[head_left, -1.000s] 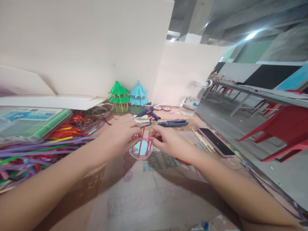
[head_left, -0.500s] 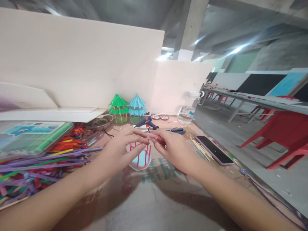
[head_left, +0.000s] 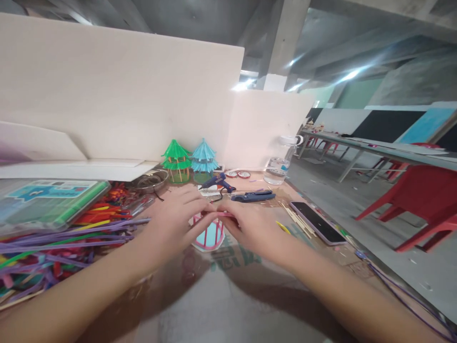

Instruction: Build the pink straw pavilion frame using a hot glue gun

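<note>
Just in front of me stands a small frame (head_left: pixel 208 239) with a pale blue base and upright pink and red posts. Over its top my left hand (head_left: pixel 182 214) and my right hand (head_left: pixel 250 224) meet, fingertips nearly touching. A short piece of pink pipe cleaner (head_left: pixel 225 214) runs along the top of the posts. My right thumb and fingers are closed on it. The left thumb and forefinger pinch at its left end, with the exact contact hidden by the fingers.
Behind stand green (head_left: pixel 174 162) and blue (head_left: pixel 203 162) pavilion models, a glue gun (head_left: pixel 217 182), pliers (head_left: pixel 253 196) and a water bottle (head_left: pixel 280 162). Left lie a pile of pipe cleaners (head_left: pixel 64 247) and a plastic case (head_left: pixel 53 202). Right are wooden sticks (head_left: pixel 298 219) and a phone (head_left: pixel 317 223).
Both hands have come lower and closer together over the frame, the pink pipe cleaner with them. The pliers and a yellow piece beside my right wrist now show more.
</note>
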Available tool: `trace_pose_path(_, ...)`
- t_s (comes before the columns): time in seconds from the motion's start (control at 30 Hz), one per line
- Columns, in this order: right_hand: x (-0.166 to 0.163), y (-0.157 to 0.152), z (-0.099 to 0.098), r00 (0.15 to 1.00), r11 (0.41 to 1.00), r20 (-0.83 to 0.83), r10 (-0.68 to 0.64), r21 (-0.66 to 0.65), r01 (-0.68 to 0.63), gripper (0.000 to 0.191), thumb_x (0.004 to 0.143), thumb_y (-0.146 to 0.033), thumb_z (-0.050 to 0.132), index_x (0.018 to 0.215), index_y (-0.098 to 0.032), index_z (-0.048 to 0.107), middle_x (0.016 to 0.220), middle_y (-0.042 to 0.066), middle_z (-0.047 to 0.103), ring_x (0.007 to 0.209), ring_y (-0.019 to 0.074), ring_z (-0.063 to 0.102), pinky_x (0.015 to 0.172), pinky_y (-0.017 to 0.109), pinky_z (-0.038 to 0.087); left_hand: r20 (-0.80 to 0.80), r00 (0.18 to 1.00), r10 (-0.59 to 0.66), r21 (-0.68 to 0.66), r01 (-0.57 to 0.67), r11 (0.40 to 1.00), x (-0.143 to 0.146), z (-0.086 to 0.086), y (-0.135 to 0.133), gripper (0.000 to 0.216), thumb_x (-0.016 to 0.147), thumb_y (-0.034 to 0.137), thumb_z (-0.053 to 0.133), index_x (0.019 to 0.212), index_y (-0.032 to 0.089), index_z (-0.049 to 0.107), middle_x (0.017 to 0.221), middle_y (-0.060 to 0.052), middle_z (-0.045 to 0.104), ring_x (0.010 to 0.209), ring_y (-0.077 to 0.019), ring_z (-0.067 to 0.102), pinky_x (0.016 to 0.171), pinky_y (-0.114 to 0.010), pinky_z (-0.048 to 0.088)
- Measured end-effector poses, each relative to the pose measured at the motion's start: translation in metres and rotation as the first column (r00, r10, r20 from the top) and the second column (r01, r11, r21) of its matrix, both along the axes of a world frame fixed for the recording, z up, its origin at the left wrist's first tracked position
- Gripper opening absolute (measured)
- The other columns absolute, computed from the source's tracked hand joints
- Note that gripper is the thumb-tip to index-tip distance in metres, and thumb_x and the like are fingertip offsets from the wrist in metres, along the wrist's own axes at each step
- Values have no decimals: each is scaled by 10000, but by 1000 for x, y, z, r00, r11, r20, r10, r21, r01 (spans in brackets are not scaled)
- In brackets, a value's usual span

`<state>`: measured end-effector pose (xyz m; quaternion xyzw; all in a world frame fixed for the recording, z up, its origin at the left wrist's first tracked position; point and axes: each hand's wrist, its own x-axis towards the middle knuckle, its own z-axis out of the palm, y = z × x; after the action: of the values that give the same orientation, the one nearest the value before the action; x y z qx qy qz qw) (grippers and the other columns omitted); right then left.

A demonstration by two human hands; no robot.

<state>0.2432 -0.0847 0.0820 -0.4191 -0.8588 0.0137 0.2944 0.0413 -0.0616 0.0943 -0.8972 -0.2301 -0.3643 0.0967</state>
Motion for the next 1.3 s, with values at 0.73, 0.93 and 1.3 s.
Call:
trace_pose_path(0.73,10,12,-5,994,973,-89,63,-215,-81,168,856,-106,544,926,-192,671,738,-18,662,609,101,532,584,213,325,-230,971,-63,-280,-4,960,-13,-7,32,141,892,302,614,830,239,724,951,-53,694,962,-206,619,886,-352,470)
trace_pose_path(0.93,10,16,-12,993,970,-79,89,-218,-104,182,859,-97,529,937,-192,663,774,-9,675,639,105,544,595,213,328,-250,966,-71,-286,-3,958,-15,-7,34,140,899,286,606,852,252,733,956,-43,700,952,-201,620,880,-348,464)
trace_pose_path(1.3,7,14,-13,994,974,-91,54,-217,-72,119,877,-156,557,915,-188,665,698,-24,635,601,101,529,580,207,320,-303,953,-14,-246,-64,967,-7,-6,29,170,907,272,582,819,215,716,923,-46,689,946,-221,595,824,-357,440)
